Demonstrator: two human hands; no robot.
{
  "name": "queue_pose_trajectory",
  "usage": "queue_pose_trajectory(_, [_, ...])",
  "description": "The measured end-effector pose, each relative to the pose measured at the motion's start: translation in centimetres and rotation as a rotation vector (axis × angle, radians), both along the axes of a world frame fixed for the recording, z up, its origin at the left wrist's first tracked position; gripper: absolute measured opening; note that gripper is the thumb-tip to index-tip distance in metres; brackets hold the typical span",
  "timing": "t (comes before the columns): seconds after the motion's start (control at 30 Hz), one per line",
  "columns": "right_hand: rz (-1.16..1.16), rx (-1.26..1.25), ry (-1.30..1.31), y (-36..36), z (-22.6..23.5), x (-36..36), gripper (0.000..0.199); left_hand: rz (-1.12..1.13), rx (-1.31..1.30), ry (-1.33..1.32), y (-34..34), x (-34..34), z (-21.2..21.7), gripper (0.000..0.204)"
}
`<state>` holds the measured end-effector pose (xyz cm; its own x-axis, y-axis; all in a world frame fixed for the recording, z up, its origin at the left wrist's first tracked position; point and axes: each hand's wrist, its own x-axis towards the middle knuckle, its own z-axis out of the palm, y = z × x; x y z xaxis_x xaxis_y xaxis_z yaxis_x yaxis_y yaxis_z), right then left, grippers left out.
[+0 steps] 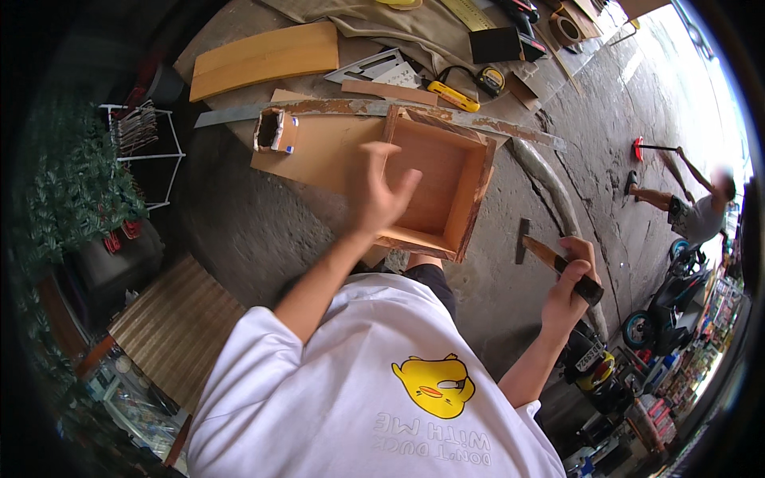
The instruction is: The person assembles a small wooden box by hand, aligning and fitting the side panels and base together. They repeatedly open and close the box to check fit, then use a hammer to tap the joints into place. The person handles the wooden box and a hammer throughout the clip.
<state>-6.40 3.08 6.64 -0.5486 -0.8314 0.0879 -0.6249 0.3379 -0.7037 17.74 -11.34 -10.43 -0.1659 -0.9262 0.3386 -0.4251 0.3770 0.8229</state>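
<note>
A shallow open wooden box (pixel 476 187) with dark, rough-edged rims rests at the near edge of the table, its reddish-brown bottom facing up. My left hand (pixel 381 191) is over the box's left side, somewhat blurred, with thumb and fingers apart and nothing seen in them. Whether it touches the rim I cannot tell. Off to the right of the box, my right hand (pixel 572 283) grips a hammer (pixel 543 253) by its wooden handle. The hammer's dark metal head points toward the box, apart from it.
A small torn carton (pixel 275 131) stands on a brown board (pixel 319 147) left of the box. Behind lie a long rusty metal strip (pixel 335 107), a yellow plank (pixel 267 60), a cutter (pixel 454 95) and a tape measure (pixel 490 80). Another person (pixel 701 211) is at far right, near motorbikes (pixel 669 307).
</note>
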Motion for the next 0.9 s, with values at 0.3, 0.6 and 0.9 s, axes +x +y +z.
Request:
queue_pose_trajectory(0.3, [0.081,-0.071,-0.356,-4.4,-5.0,4.1,0.039,-0.105,0.592,0.181,1.5,3.3,-7.9,0.067])
queue_pose_trajectory(0.6, [0.17,-0.424,-0.295,-8.5,-1.9,5.9,0.031,0.014,0.7,0.088,3.3,2.6,-0.7,0.079])
queue_pose_trajectory(0.9, [0.463,-0.734,0.353,-6.8,10.6,3.1,0.034,0.008,0.459,0.303,1.9,1.1,3.5,0.081])
